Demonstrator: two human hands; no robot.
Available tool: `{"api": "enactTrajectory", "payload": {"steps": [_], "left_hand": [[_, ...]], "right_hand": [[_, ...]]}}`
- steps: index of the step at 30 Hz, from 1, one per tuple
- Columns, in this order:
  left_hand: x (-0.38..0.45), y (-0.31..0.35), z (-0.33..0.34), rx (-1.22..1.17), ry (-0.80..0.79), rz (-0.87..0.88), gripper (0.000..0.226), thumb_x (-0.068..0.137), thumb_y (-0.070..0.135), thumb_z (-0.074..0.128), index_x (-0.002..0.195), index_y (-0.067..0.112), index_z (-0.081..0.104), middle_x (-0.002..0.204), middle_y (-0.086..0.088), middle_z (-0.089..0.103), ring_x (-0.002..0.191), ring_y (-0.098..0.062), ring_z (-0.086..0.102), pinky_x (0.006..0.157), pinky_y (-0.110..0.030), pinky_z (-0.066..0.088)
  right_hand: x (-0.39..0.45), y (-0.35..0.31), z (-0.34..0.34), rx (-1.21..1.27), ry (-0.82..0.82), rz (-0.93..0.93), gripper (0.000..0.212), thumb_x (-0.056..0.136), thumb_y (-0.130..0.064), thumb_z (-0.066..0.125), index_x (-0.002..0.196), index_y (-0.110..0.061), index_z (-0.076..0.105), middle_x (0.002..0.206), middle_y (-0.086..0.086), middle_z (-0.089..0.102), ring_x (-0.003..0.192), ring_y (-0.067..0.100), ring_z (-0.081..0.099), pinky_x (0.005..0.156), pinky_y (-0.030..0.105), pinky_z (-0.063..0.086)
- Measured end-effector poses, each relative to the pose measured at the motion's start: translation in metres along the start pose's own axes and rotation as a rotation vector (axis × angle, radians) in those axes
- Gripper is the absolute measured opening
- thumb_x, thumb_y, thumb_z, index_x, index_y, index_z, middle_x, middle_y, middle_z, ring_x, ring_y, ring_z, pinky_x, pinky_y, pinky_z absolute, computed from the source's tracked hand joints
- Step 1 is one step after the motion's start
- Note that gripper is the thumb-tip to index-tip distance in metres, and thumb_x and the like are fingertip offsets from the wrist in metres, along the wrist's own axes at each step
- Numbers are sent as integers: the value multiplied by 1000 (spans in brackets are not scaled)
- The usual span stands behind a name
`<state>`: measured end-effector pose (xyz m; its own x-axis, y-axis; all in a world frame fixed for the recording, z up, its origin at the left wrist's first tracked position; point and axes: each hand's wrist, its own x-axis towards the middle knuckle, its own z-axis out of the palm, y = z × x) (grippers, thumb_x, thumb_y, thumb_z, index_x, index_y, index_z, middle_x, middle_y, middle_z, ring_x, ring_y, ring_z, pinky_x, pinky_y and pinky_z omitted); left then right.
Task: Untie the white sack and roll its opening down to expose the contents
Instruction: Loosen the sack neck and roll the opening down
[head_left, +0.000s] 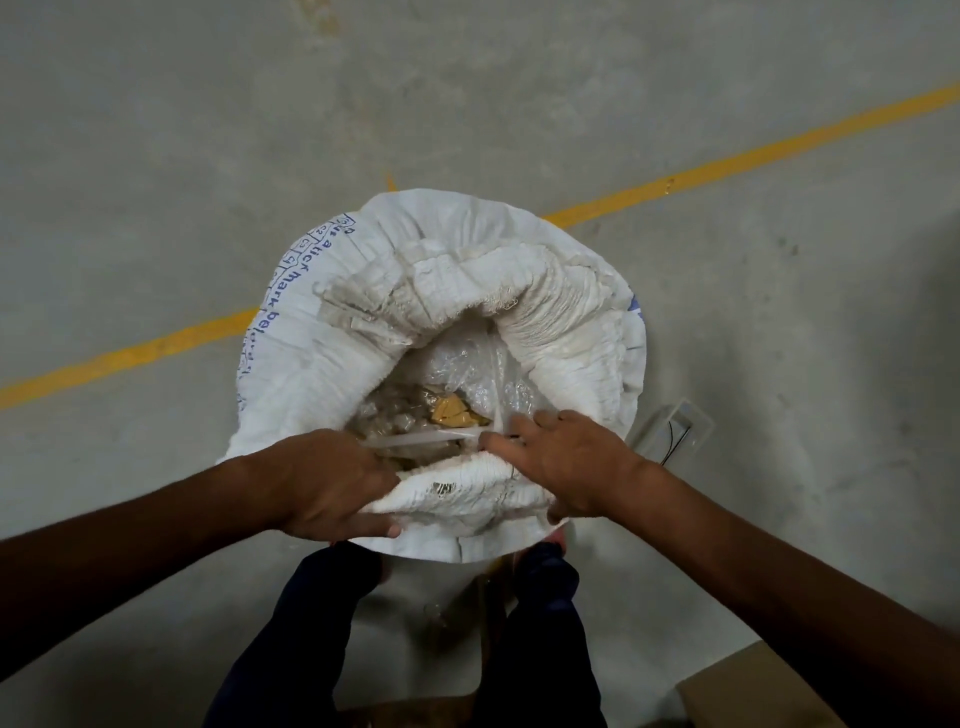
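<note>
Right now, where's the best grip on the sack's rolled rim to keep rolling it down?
Near edge of the rolled rim, from the person's side: it forms a thick cuff. The left hand and right hand already grip it there, fingers inside, thumbs outside.

The white woven sack (441, 364) stands on the grey concrete floor (156, 156), its mouth rolled down around clear plastic bags (467, 374) inside. The painted yellow floor line (727, 161) passes behind it, a brown cardboard box (753, 691) lies near-right, and both hands (332, 483) (566, 467) grip the near rim, legs just below
</note>
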<state>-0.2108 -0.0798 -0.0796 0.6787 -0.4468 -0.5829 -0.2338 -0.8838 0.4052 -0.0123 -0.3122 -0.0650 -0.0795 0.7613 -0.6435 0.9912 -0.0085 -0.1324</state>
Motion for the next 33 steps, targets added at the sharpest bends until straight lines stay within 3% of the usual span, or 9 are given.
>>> {"api": "enactTrajectory", "payload": {"steps": [9,12,15,17,19,24,28,30,33], "left_hand": [[-11,-9,16,-174,65,-205,98,82,93,4,163,39,15,147,1,58,121,-24,65,97,-40,53],[-6,-14,16,-113,62,-229,100,81,92,8,165,38,10,151,1,57,123,-26,66,96,-40,54],[1,-10,4,9,94,-225,97,77,83,11,162,39,24,135,1,69,118,-26,69,90,-38,54],[7,-6,-2,76,217,-195,82,83,81,29,152,38,45,111,-1,78,99,-28,75,76,-37,53],[15,1,-5,122,362,-139,70,84,78,45,138,37,61,91,-3,79,81,-29,76,66,-35,52],[30,12,-12,19,155,-48,58,92,70,43,129,30,62,109,-2,73,101,-30,71,82,-40,52],[28,19,-19,-56,11,-7,52,95,73,45,102,25,62,106,-1,70,98,-28,68,74,-36,40],[27,24,-18,-77,-43,-22,61,93,84,35,90,26,56,102,-1,70,93,-26,67,72,-36,39],[25,30,-16,-161,-42,-57,75,88,93,17,104,30,54,112,3,69,103,-23,67,84,-38,49]], "right_hand": [[-17,9,9,-188,-61,145,108,84,-26,78,161,-16,4,140,29,54,130,42,53,122,48,20],[-21,18,-2,-79,-99,168,99,87,-1,68,163,-18,7,146,29,45,123,39,59,106,44,41],[-18,28,0,-22,-6,72,87,78,10,69,156,-9,33,86,9,62,71,27,63,70,38,47],[-14,33,7,-29,48,2,76,76,10,68,147,-7,48,62,3,50,59,27,54,72,38,48],[-14,31,9,-25,120,-44,68,72,5,71,137,-10,60,64,6,60,64,29,61,79,38,48],[-19,15,8,-29,52,-67,75,80,-45,71,144,-10,50,96,12,74,94,33,65,100,46,39],[-27,6,13,36,-192,1,106,69,-99,31,127,-16,61,110,8,74,105,31,66,111,49,29],[-30,2,20,91,-169,7,113,66,-101,16,122,-15,64,113,9,72,107,32,66,113,49,30],[-25,-1,31,120,-73,-33,78,88,-79,44,124,-14,67,132,15,63,116,35,61,114,48,32]]}}
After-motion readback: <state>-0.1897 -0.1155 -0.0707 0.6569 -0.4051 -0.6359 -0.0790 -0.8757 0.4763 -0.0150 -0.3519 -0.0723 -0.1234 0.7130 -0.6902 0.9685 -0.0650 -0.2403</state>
